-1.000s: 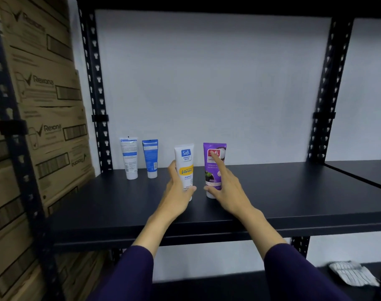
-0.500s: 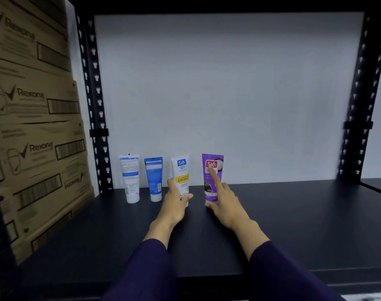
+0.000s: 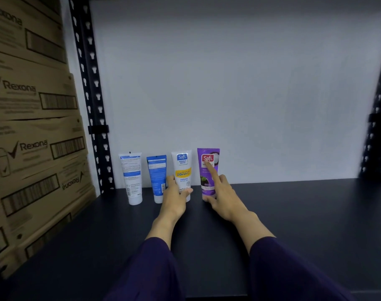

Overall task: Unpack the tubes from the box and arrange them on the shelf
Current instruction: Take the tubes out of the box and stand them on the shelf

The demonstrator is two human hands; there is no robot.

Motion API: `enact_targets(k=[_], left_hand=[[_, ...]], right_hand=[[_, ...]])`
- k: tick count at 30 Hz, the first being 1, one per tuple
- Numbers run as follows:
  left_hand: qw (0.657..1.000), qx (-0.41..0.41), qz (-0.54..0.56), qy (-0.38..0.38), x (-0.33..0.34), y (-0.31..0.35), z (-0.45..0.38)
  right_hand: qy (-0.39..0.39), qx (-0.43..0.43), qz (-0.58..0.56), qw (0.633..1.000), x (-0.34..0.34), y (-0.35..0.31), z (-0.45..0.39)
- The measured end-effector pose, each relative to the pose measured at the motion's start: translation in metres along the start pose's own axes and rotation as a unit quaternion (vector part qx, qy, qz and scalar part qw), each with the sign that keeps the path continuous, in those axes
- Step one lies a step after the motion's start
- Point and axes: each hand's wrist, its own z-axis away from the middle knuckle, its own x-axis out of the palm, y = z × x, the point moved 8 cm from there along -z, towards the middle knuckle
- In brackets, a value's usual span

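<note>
Four tubes stand cap-down in a row at the back of the dark shelf [image 3: 294, 213], left of the frame's centre, against the pale wall: a white tube [image 3: 132, 177], a blue tube [image 3: 157, 178], a white Safi tube [image 3: 183, 170] and a purple Safi tube [image 3: 207, 170]. These look light, with soft squeezable bodies and stiff caps — top-heavy when stood this way, I judge, and easily tipped into a neighbour. The best hold is low on the body, near the cap, with a gentle pinch.

The left hand [image 3: 174, 198] does just that: thumb and fingers [image 3: 170, 181] are wrapped around the lower part of the white Safi tube, closed on it. The right hand [image 3: 224, 198] is spread rather than gripping — its forefinger lies up the purple tube's front, the thumb touching near its base, steadying it. Stacked cartons [image 3: 31, 137] fill the left edge of the frame.
</note>
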Motion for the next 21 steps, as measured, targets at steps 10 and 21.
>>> enact_targets(k=[10,21], left_hand=[[0.999,-0.016,-0.04,-0.013,0.002,0.002,0.004],[0.992,0.045,-0.109,-0.051,0.004,0.051,0.076]], right_hand=[[-0.025,0.003,0.015,1.0,-0.001,0.0,0.011],[0.051,0.033,0.122,0.991,-0.056,-0.026,0.089]])
